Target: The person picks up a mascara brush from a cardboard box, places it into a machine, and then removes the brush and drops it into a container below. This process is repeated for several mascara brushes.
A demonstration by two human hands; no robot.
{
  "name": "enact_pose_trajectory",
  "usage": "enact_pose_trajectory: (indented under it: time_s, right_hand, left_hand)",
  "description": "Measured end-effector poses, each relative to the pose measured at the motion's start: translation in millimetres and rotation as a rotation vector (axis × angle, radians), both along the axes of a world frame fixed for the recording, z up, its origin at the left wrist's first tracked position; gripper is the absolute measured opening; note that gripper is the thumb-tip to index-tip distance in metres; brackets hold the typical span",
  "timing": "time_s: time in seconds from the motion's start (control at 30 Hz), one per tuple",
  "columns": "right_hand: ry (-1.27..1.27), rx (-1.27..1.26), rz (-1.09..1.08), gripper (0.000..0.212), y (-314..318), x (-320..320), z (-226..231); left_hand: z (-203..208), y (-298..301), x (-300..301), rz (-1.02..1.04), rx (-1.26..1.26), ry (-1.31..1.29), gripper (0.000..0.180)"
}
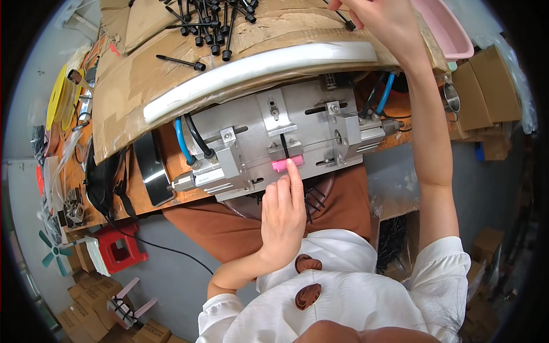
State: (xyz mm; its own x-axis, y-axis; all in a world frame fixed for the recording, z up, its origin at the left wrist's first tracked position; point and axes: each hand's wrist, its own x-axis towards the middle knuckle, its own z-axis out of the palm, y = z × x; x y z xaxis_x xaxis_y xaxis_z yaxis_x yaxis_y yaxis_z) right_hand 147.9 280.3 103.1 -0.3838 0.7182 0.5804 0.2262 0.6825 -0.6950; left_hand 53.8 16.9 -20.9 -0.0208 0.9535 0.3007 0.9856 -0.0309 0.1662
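My left hand (282, 214) reaches up to the metal fixture (240, 123), its index finger stretched out and the other fingers bent. That fingertip rests on a small pink block (279, 165), at the lower end of a thin black rod (284, 144) set in the fixture's middle. My right hand (384, 26) is at the top edge, over the cardboard, partly cut off. Its bent fingers are at a black rod with a thick head (349, 24) and seem to pinch its thin part.
Several black rods (214, 34) lie heaped on the cardboard (123, 117). A white padded strip (257, 68) runs along its front edge. Blue hoses (182, 140) feed the fixture. A phone (153, 168) lies left on the table, and a red stool (117, 246) stands below. A pink tub (443, 28) is far right.
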Motion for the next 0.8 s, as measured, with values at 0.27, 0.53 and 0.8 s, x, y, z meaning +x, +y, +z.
enact_pose_trajectory:
  time_s: [0.27, 0.53, 0.8]
  right_hand:
    - [0.038, -0.037, 0.013, 0.012, -20, 11, -1]
    - [-0.522, 0.365, -0.322, 0.007, -24, 19, 6]
    - [-0.827, 0.332, -0.17, 0.017, 20, 2, -11]
  left_hand:
    - [5, -3, -1, 0.001, -0.045, -0.004, 0.067]
    - [78, 59, -68, -0.19, 0.202, -0.073, 0.052]
    - [112, 193, -150, 0.036, -0.005, -0.091, 0.025]
